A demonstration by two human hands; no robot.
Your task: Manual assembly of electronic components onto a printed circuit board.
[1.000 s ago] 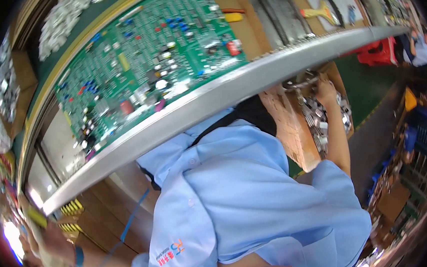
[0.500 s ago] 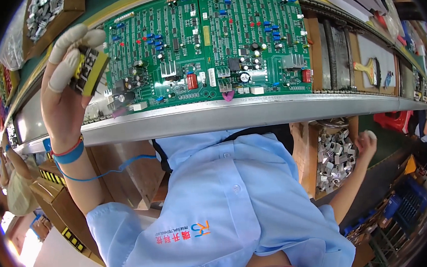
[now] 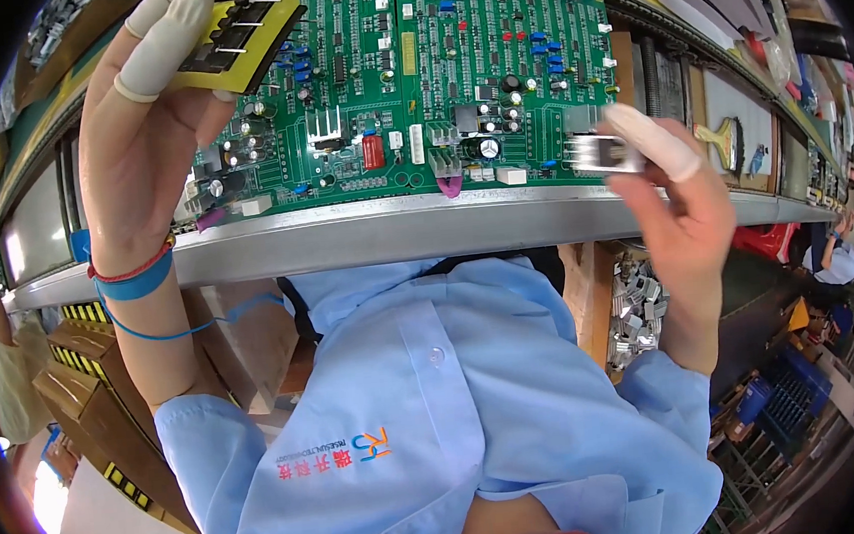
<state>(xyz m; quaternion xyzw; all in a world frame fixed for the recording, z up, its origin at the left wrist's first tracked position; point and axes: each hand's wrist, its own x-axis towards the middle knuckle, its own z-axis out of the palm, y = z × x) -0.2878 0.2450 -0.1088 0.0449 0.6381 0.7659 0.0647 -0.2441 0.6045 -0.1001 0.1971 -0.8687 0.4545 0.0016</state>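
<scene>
Evidently, in the head view, your left hand (image 3: pixel 142 154) is clamped on a yellow-and-black block (image 3: pixel 228 37), thumb and covered fingertips at its edges, probably to keep its silver legs clear of your palm. It is held over the far left of the left circuit board (image 3: pixel 363 86). Your right hand (image 3: pixel 682 197) pinches a silver heat sink (image 3: pixel 599 153) between thumb and finger, at the near right corner of the right circuit board (image 3: pixel 480 52); whether it touches the board, you cannot tell. The open box of heat sinks (image 3: pixel 636 306) sits below on the near right, presumably for easy reach.

Along the boards' near edge runs a raised metal rail (image 3: pixel 424 229), which your wrists must clear. Between your hands, the boards' middle lies uncovered, leaving sideways room; upright parts limit low passes.
</scene>
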